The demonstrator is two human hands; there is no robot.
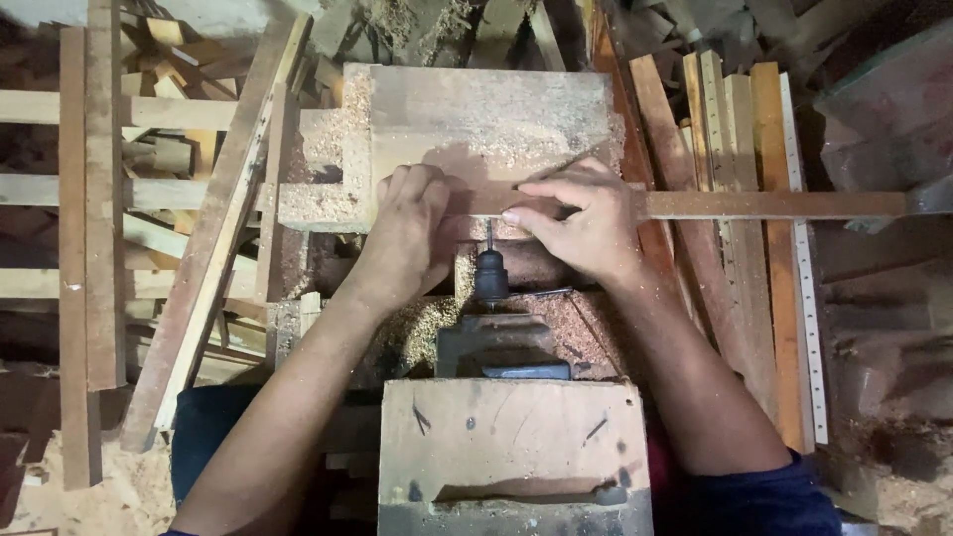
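Observation:
A long reddish wooden strip (764, 204) lies crosswise on a sawdust-covered work table (476, 109). My left hand (409, 230) presses down on its left part, fingers curled over it. My right hand (584, 220) grips the strip just to the right, thumb on its near edge. Between my hands, a horizontal drill chuck (490, 276) with a thin bit points at the near side of the strip. The drill's dark motor housing (501, 347) sits behind a wooden box cover (511, 447) close to me.
Several wooden slats (740, 129) lean at the right of the table. On the left stand long planks (89, 228) and a lattice of boards. Sawdust and shavings (69, 496) cover the floor and the drill bed. A dark machine part (888, 109) sits far right.

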